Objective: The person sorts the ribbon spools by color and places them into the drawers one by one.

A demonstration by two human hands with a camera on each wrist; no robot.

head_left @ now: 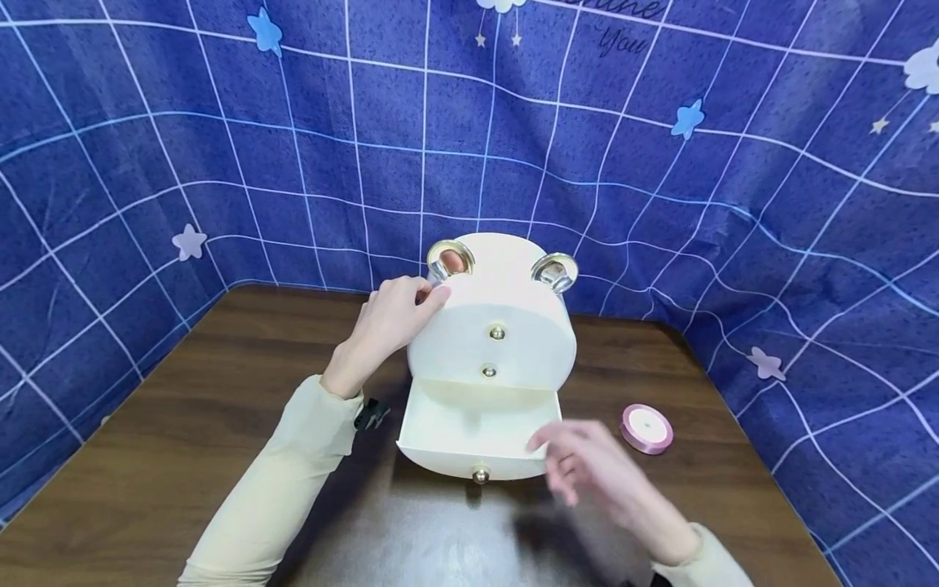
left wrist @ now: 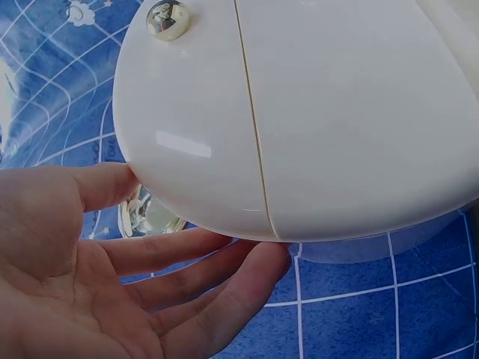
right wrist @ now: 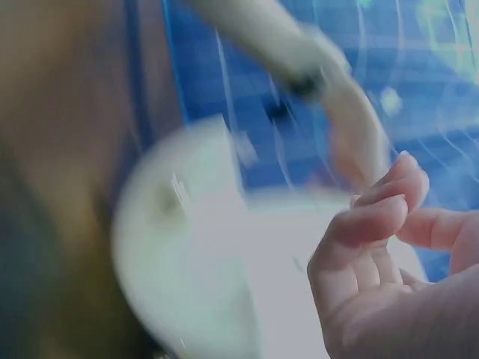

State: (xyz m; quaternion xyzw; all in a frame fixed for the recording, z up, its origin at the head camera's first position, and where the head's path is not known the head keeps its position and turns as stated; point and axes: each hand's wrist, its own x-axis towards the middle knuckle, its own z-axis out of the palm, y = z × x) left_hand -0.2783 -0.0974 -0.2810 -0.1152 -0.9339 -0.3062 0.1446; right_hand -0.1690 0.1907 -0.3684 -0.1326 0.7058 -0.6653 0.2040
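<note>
A white rounded box (head_left: 477,336) stands on the table, with drawers, small round metallic knobs and two gold-rimmed, mirror-like ears (head_left: 451,261). Its bottom drawer (head_left: 473,420) is pulled out, the white inside showing. My left hand (head_left: 396,314) rests on the box's upper left side. In the left wrist view the thumb touches the front edge, while the other fingers lie along the curved side, some tips hidden behind it. Blurred by motion, my right hand (head_left: 590,469) is over the drawer's front right corner, its fingers loosely bent and nothing in them.
A roll of pink ribbon (head_left: 646,429) lies on the brown wooden table (head_left: 242,391), right of the box. Behind and at both sides hangs a blue curtain (head_left: 381,122) with white grid lines, stars and clouds.
</note>
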